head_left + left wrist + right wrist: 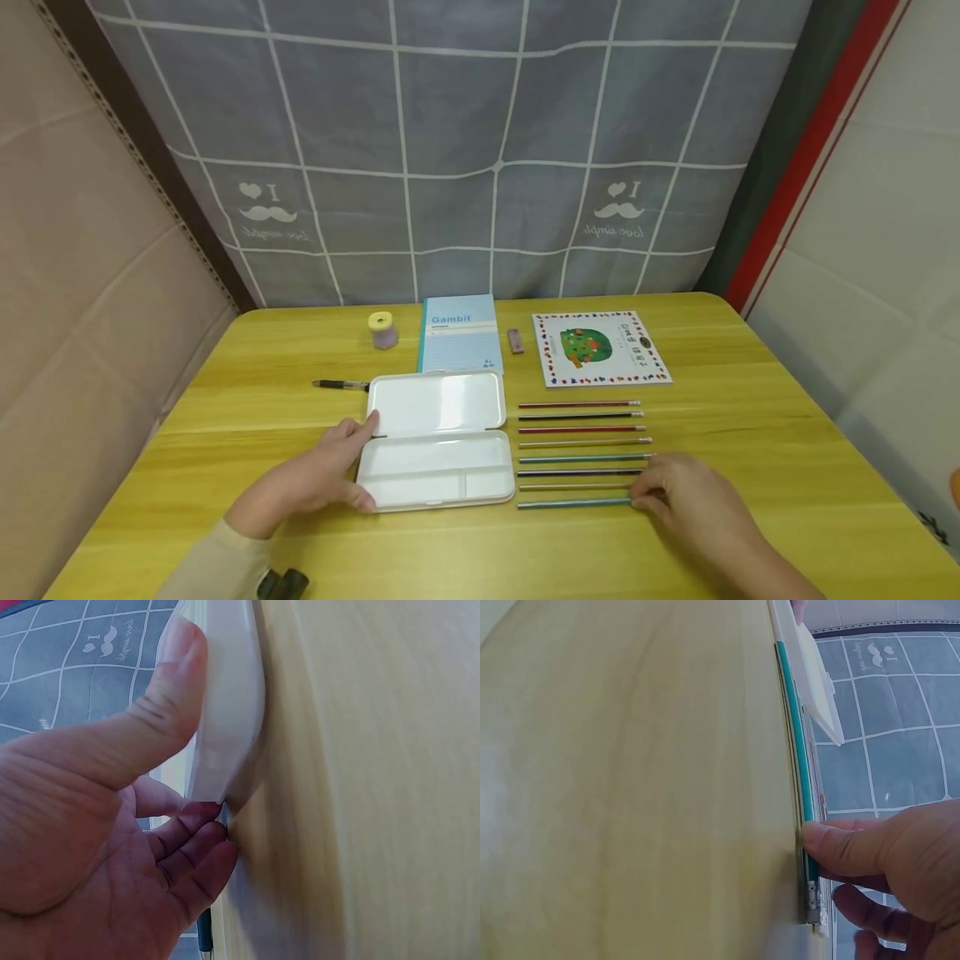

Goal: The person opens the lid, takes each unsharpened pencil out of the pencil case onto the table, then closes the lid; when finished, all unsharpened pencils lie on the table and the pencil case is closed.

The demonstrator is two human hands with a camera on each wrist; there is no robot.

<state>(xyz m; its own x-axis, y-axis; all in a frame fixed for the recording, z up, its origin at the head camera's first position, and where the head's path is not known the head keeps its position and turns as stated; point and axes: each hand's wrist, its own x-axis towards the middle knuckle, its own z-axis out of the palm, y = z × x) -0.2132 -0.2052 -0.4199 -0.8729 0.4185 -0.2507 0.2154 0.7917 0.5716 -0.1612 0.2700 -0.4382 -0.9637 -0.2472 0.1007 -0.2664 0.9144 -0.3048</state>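
Note:
A white pencil case [438,450] lies open in the middle of a yellow wooden table [750,433]. My left hand [362,462] grips its left end, with the thumb on the near corner and a finger by the hinge. In the left wrist view the thumb [150,712] presses on the case's rim [229,697]. Right of the case lie several pencils [581,442] in a neat row. My right hand [639,493] pinches the nearest one, a teal pencil [573,502], at its eraser end. The right wrist view shows the thumb [840,851] on that teal pencil [799,750].
Behind the case lie a blue Gambit notebook [459,333], a small brown eraser [515,340] and a picture book [598,348]. A yellow-lilac sharpener [383,330] and a black pen [341,384] sit at the back left. A grey checked curtain [450,150] hangs behind the table.

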